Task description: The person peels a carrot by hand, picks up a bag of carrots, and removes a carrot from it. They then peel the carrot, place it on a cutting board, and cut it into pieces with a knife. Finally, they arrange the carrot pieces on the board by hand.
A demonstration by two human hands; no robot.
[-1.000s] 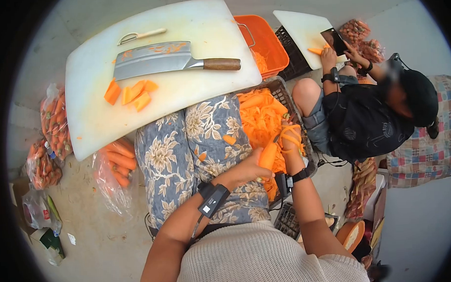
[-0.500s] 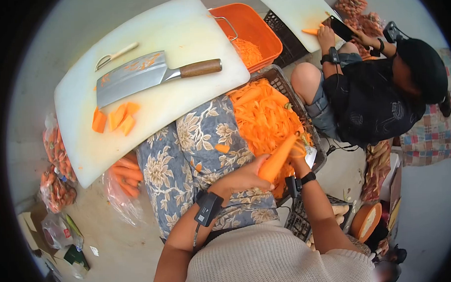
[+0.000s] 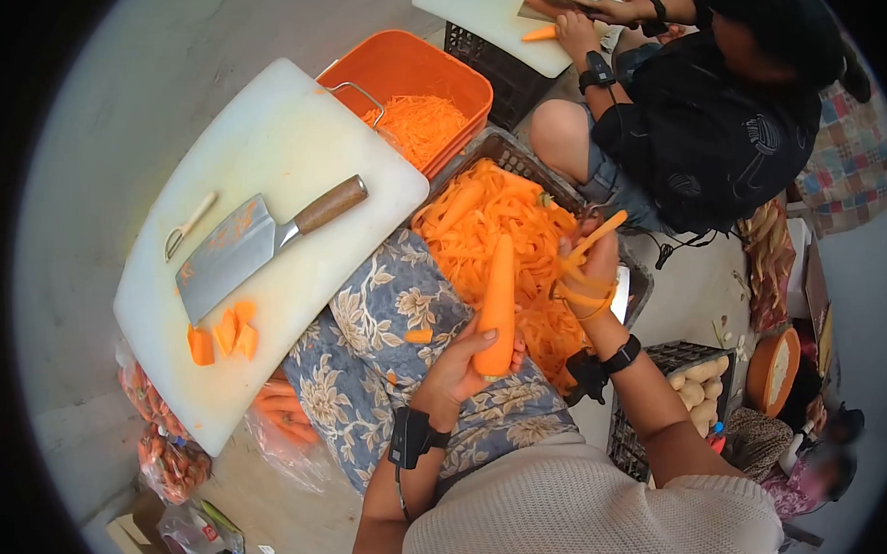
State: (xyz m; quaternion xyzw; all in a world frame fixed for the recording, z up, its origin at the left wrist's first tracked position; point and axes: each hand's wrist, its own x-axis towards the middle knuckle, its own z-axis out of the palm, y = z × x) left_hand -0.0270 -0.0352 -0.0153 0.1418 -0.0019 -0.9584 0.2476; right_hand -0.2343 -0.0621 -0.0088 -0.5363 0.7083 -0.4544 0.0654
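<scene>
Carrot (image 3: pixel 496 300) has swung upright over the peel crate (image 3: pixel 513 153) since the earlier frame. I read the left hand (image 3: pixel 456 369) grip closed on its lower end. The right hand (image 3: pixel 588 272), at the crate's right edge, has its grip closed on a peeler (image 3: pixel 592 213).

Carrot (image 3: pixel 496 295) base hidden in left hand (image 3: pixel 461 369), right hand (image 3: pixel 592 272) grip unclear (peel strips (image 3: pixel 581 297) drape it), co-worker's board (image 3: pixel 488 17) cropped.

The carrot (image 3: pixel 496 304) is bright orange, same as the peelings (image 3: pixel 520 225) and the tub (image 3: pixel 407 68). White cutting board (image 3: pixel 292 136), steel-grey cleaver (image 3: pixel 230 260) with a brown wooden handle. The trousers (image 3: pixel 396 308) are grey-blue with cream flowers. The sweater (image 3: pixel 569 507) is cream, the neighbour's shirt (image 3: pixel 712 121) black.
</scene>
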